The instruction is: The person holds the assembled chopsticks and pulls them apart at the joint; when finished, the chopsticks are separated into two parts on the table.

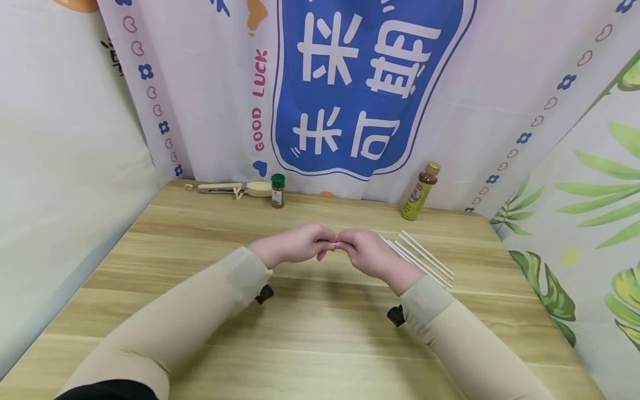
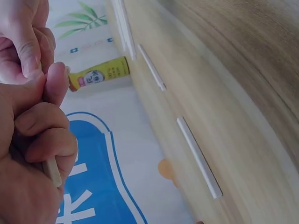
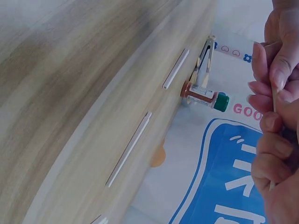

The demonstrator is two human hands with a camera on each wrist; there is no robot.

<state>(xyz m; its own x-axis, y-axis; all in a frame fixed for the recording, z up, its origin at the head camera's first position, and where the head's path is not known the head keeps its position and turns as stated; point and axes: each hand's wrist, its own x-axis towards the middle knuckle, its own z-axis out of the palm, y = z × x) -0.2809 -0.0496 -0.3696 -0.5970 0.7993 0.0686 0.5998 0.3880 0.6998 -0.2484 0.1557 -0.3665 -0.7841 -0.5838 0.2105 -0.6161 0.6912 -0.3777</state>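
Near the middle of the head view, the left hand (image 1: 305,244) and the right hand (image 1: 367,253) meet fingertip to fingertip above the wooden surface (image 1: 320,350). Both are curled around one thin stick (image 2: 52,173); in the left wrist view its end pokes out below the left hand's fingers, at the lower left of the frame. Its middle is largely covered, so whether it is whole, bent or parted cannot be told.

Work on this stick looks to be under way and not finished, since neither hand has let it go. Several loose sticks (image 1: 428,254) lie right of centre in the head view, and both wrist views show separate lengths spread along the surface; whether any are finished pieces or simply waiting their turn is unclear. Farther back, the yellow bottle (image 1: 418,191) at upper right, the green-capped jar (image 1: 278,191) left of centre and the pale, broad-ended utensil (image 1: 258,189) beside it stand or lie apart from both hands, seemingly no part of the present step.
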